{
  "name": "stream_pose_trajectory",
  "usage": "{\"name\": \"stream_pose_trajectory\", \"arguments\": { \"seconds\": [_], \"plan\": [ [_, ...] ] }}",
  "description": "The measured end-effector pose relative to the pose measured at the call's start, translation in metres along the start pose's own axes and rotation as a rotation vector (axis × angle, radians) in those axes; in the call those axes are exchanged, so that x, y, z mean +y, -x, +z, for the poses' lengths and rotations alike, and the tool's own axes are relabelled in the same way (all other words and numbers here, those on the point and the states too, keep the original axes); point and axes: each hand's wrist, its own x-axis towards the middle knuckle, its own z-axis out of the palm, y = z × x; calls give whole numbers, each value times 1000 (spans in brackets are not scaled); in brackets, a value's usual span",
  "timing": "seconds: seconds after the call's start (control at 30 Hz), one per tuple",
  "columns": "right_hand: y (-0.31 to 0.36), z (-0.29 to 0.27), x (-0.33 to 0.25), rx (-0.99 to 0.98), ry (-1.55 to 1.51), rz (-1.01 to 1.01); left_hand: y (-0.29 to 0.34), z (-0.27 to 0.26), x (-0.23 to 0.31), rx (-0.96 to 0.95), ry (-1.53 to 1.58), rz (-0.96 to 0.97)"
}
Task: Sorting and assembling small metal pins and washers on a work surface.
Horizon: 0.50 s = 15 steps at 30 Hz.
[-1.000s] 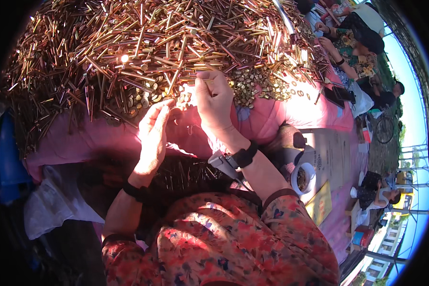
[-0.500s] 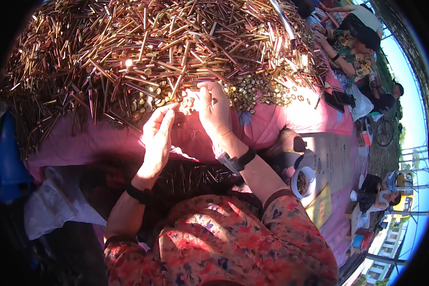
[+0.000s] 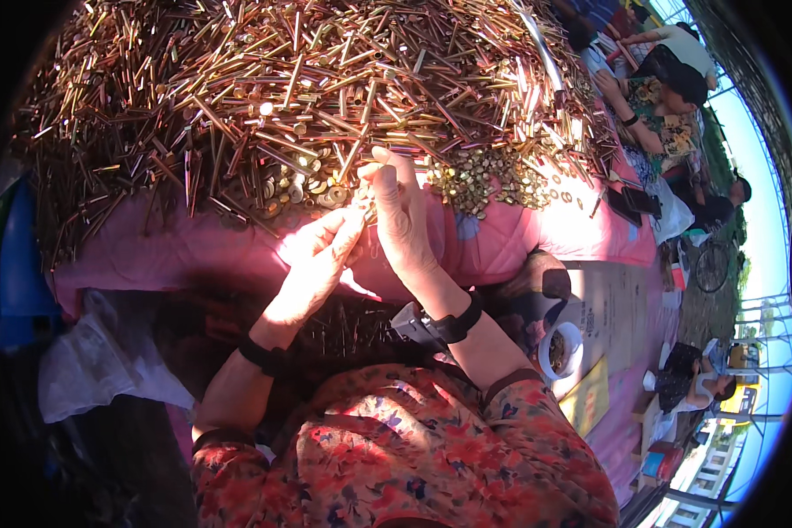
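Observation:
A large heap of thin, copper-and-gold metal rods (image 3: 326, 79), some seemingly hollow, spreads over a pink quilted cloth (image 3: 167, 251). My left hand (image 3: 319, 255) is at the heap's near edge, thumb and fingertips pinched together; glare hides what they hold. Just right of it, my right hand (image 3: 400, 216) is raised with thumb and forefinger slightly apart and nothing visible between them. Beyond the left fingertips lie flat washers (image 3: 292, 187). Small gold nut-like pieces (image 3: 471, 180) are piled right of my right hand. Both wrists wear dark bands.
A white bowl (image 3: 565, 350) with small pieces stands at lower right, near a yellow sheet (image 3: 587, 400). A clear plastic bag (image 3: 106, 370) hangs at left beside a blue object (image 3: 18, 273). Other people (image 3: 669, 97) sit along the right; a dark phone-like object (image 3: 629, 204) lies nearer.
My left hand has moved right and slightly nearer. The right hand's fingers have loosened from a closed grip and the thumb now stands up. The view has shifted a little.

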Motion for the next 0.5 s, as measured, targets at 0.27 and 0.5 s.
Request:
{"name": "stream_pose_trajectory", "arguments": {
  "seconds": [0.27,0.5],
  "plan": [
    [-11,-49,22,181,465,-126,2,-28,21,275,147,-3],
    [-12,-24,17,-93,1093,-185,-2,-31,21,345,92,-4]
  ]
}}
